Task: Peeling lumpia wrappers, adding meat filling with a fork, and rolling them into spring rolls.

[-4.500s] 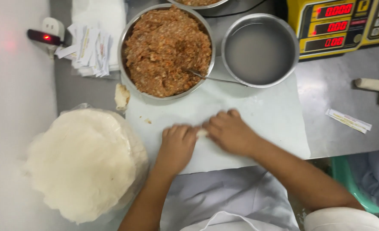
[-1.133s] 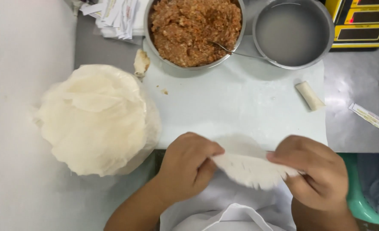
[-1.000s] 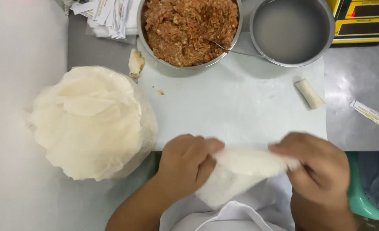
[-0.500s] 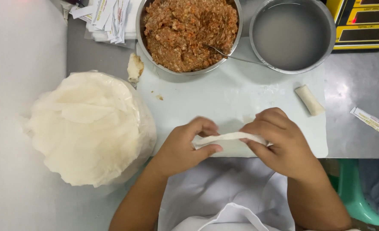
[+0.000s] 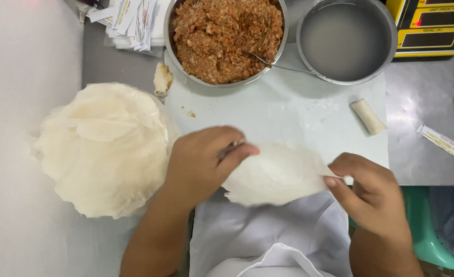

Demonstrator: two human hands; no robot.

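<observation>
Left hand (image 5: 204,166) pinching wrapper (image 5: 275,174) at its left edge, right hand (image 5: 373,192) gripping its right edge, wrapper stretched between them

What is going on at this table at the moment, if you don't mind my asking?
A person is holding one thin round wrapper between the left hand and the right hand, just above the near edge of a white cutting board. A stack of wrappers lies to the left. Beyond the board stand a metal bowl of minced filling with a spoon in it and a bowl of cloudy liquid. One finished roll lies on the board.
</observation>
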